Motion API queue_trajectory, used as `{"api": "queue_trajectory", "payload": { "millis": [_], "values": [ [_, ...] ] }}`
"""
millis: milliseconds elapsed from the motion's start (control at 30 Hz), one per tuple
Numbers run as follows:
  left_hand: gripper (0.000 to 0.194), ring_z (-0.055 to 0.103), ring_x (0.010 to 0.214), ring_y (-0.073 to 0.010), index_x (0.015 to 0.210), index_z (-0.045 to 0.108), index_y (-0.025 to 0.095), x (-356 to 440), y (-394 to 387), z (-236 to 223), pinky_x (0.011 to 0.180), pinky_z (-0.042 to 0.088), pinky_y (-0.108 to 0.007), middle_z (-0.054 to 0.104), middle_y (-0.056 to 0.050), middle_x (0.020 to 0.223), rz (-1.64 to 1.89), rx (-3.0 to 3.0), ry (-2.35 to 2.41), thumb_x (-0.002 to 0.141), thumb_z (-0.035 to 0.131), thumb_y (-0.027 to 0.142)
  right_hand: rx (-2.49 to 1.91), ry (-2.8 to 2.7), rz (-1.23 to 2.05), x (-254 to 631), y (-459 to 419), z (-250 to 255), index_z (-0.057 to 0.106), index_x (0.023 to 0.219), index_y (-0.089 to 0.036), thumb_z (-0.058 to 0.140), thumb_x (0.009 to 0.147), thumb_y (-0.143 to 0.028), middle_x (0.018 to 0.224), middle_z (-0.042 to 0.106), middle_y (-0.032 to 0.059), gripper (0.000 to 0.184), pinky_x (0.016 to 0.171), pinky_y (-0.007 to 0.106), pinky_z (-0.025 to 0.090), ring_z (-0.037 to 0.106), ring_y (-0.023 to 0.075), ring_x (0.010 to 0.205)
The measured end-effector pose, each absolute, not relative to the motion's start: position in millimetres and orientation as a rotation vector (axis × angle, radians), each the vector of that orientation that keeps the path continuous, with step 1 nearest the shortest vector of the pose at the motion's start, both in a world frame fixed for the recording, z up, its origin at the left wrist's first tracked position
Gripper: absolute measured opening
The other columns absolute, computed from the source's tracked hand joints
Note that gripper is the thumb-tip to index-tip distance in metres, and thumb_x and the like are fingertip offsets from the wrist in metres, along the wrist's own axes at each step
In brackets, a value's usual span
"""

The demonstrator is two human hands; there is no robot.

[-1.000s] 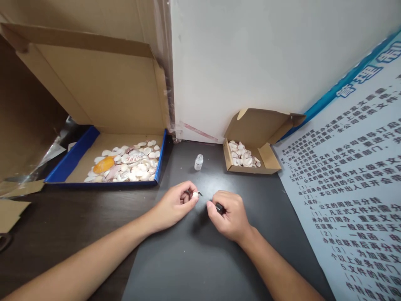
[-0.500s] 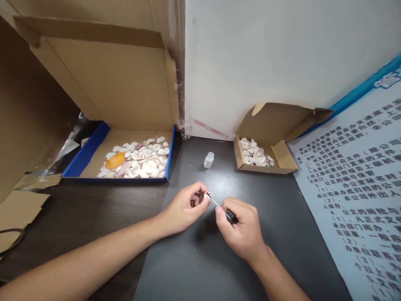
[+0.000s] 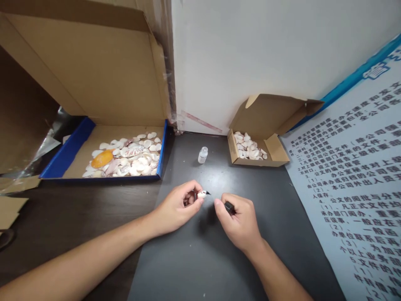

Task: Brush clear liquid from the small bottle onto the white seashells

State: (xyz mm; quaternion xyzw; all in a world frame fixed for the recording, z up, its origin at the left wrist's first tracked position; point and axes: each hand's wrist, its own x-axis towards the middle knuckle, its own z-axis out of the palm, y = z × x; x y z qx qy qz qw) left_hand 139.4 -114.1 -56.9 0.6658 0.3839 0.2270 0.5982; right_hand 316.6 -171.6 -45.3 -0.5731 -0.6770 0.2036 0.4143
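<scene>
Between the thumb and fingers of my left hand [image 3: 180, 207] is a small whitish seashell [image 3: 202, 195], pinched at its edge. A thin black tip [image 3: 208, 192] shows at the shell's right side. My right hand [image 3: 238, 223], closed, grips the black cap handle [image 3: 229, 207] of a small brush. The brush's thin stem is hard to make out at this moment. Beyond my hands a small clear glass bottle [image 3: 202, 155] stands upright, with no cap on it.
A blue-sided cardboard box [image 3: 162, 161] at left holds many shells [image 3: 142, 161] and an orange oval piece [image 3: 102, 159]. A smaller open box [image 3: 263, 162] with shells [image 3: 249, 146] stands back right. A printed sheet [image 3: 354, 184] lies at right; a white panel [image 3: 250, 50] rises behind.
The view has shifted, so the boxes and bottle appear further left. The brush's pale stem, seen earlier reaching to the shell, no longer shows clearly. Both hands keep their grips.
</scene>
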Motion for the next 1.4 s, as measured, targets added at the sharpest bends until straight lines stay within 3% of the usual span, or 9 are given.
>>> {"api": "queue_trajectory", "payload": {
  "millis": [233, 400, 600, 800, 1000, 1167, 1400],
  "values": [
    [0.021, 0.040, 0.062, -0.0099, 0.084, 0.048, 0.017, 139.7, -114.6, -55.0, 0.058, 0.035, -0.023, 0.045, 0.003, 0.072, 0.548, 1.562, 0.872, 0.090, 0.052, 0.037, -1.344, -1.740, 0.632, 315.5, -171.5, -43.4, 0.037, 0.059, -0.019, 0.051, 0.090, -0.025, 0.052, 0.038, -0.0049, 0.034, 0.048, 0.021, 0.028, 0.036, 0.0076, 0.047],
    [0.020, 0.038, 0.063, -0.0097, 0.083, 0.045, 0.018, 138.7, -114.7, -55.6, 0.058, 0.034, -0.022, 0.041, 0.004, 0.071, 0.562, 1.584, 0.863, 0.090, 0.051, 0.035, -1.457, -1.698, 0.534, 315.5, -171.0, -43.6, 0.031, 0.057, -0.019, 0.050, 0.088, -0.023, 0.050, 0.030, -0.0060, 0.037, 0.046, 0.022, 0.024, 0.030, 0.0071, 0.045],
    [0.021, 0.040, 0.065, -0.0101, 0.084, 0.046, 0.017, 138.6, -115.2, -54.3, 0.060, 0.035, -0.023, 0.044, 0.003, 0.072, 0.555, 1.580, 0.841, 0.091, 0.050, 0.036, -1.360, -1.756, 0.667, 313.1, -172.6, -43.7, 0.039, 0.060, -0.019, 0.050, 0.089, -0.024, 0.053, 0.039, -0.0052, 0.032, 0.050, 0.020, 0.029, 0.038, 0.0073, 0.049],
    [0.024, 0.038, 0.064, -0.0098, 0.086, 0.045, 0.017, 137.9, -115.0, -57.0, 0.060, 0.034, -0.023, 0.042, 0.004, 0.072, 0.548, 1.581, 0.848, 0.093, 0.048, 0.040, -1.500, -1.666, 0.516, 315.5, -172.2, -44.3, 0.031, 0.057, -0.019, 0.050, 0.088, -0.024, 0.050, 0.029, -0.0062, 0.036, 0.047, 0.021, 0.024, 0.030, 0.0066, 0.046],
    [0.024, 0.040, 0.066, -0.0100, 0.086, 0.045, 0.017, 137.5, -114.3, -56.5, 0.061, 0.034, -0.023, 0.043, 0.003, 0.073, 0.553, 1.576, 0.822, 0.094, 0.046, 0.040, -1.388, -1.741, 0.618, 313.1, -171.7, -42.4, 0.035, 0.059, -0.019, 0.050, 0.089, -0.024, 0.052, 0.035, -0.0057, 0.034, 0.049, 0.020, 0.027, 0.034, 0.0067, 0.048],
    [0.022, 0.038, 0.063, -0.0090, 0.087, 0.044, 0.017, 137.6, -114.7, -58.0, 0.059, 0.033, -0.023, 0.042, 0.004, 0.072, 0.557, 1.578, 0.847, 0.093, 0.047, 0.038, -1.519, -1.686, 0.487, 314.7, -172.6, -43.6, 0.029, 0.057, -0.019, 0.050, 0.087, -0.023, 0.050, 0.027, -0.0064, 0.037, 0.046, 0.021, 0.023, 0.029, 0.0064, 0.045],
    [0.021, 0.041, 0.062, -0.0083, 0.088, 0.045, 0.017, 137.1, -114.9, -62.2, 0.059, 0.034, -0.023, 0.046, 0.003, 0.074, 0.547, 1.543, 0.833, 0.092, 0.051, 0.037, -1.451, -1.749, 0.577, 314.3, -172.1, -43.4, 0.036, 0.059, -0.019, 0.051, 0.089, -0.025, 0.052, 0.036, -0.0056, 0.034, 0.049, 0.021, 0.027, 0.036, 0.0071, 0.048]
  ]
}}
